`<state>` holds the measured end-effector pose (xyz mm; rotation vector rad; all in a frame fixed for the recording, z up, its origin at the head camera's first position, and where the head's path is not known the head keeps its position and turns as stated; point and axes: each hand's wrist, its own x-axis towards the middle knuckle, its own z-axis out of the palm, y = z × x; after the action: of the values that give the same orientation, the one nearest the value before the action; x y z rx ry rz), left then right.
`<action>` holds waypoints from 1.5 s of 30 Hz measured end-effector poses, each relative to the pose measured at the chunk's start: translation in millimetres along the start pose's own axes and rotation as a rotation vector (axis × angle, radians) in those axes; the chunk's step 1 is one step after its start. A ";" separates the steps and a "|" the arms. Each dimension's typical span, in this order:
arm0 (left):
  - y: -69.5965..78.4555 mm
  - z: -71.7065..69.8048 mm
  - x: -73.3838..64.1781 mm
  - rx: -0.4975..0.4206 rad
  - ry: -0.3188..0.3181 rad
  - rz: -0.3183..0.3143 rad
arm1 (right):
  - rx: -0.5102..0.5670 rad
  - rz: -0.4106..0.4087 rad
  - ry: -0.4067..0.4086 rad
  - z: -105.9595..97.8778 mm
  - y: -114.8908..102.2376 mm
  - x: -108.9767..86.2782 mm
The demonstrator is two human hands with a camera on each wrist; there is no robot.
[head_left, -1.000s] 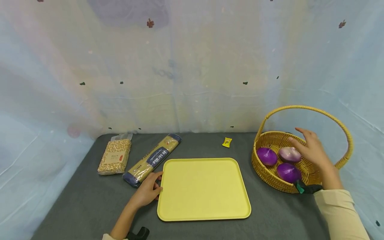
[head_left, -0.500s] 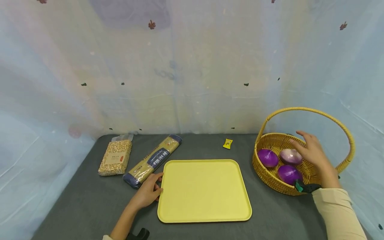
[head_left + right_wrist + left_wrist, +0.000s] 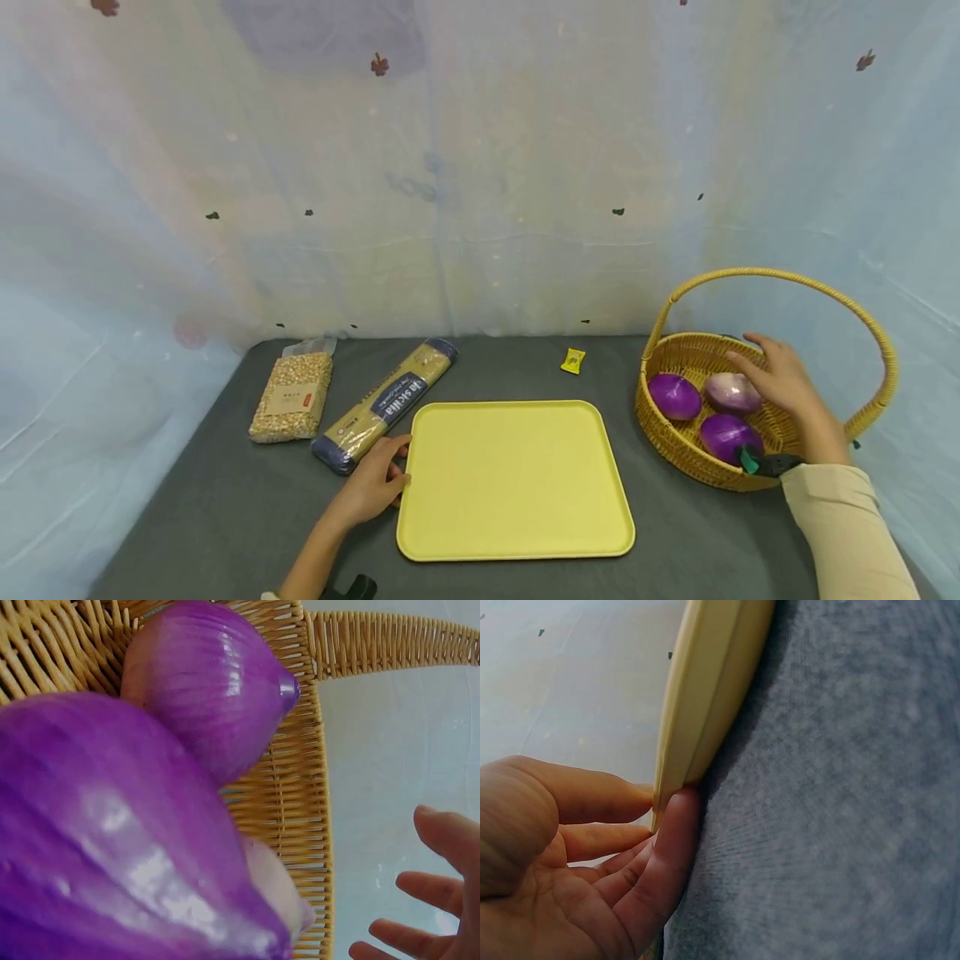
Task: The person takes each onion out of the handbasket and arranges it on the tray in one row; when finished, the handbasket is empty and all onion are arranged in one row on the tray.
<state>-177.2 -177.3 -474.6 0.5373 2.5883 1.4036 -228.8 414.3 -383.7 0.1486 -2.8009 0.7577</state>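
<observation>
A yellow rectangular tray (image 3: 515, 482) lies flat on the table. At its left edge, my left hand (image 3: 371, 487) holds the rim; the left wrist view shows thumb and fingertips around the tray's edge (image 3: 712, 682), with one finger low beside the dark cloth. My right hand (image 3: 782, 379) hovers over the right part of a wicker basket (image 3: 705, 475), fingers spread and nothing in them. Inside the basket are two purple onions (image 3: 674, 396) and a paler, pinkish-white one (image 3: 732, 392). In the right wrist view, a purple onion (image 3: 127, 840) fills the near side, apart from the fingertips.
Left of the tray, a long pack of spaghetti (image 3: 386, 406) lies slanted, close to my left hand. Beyond it rests a bag of yellowish kernels (image 3: 294, 396). A small yellow wrapped candy (image 3: 573, 361) sits behind the tray. The basket's tall handle (image 3: 780, 273) arches above my right hand.
Almost nothing moves. The whole head view shifts slightly down and right, while both hands keep their places at the tray and over the basket.
</observation>
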 end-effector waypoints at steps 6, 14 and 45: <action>-2.2 1.8 -0.4 -0.014 -0.024 -0.004 | -0.021 -0.018 -0.003 5.2 11.1 -1.7; -1.9 3.9 -2.2 -0.011 -0.020 0.003 | -0.027 0.018 -0.037 13.7 18.6 -5.7; -0.6 -0.2 0.3 -0.008 -0.002 -0.006 | -0.031 0.014 -0.209 31.4 23.1 -2.7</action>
<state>-177.8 -177.7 -475.0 0.5293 2.5796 1.4106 -236.1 418.4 -421.9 0.2143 -3.0117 0.7400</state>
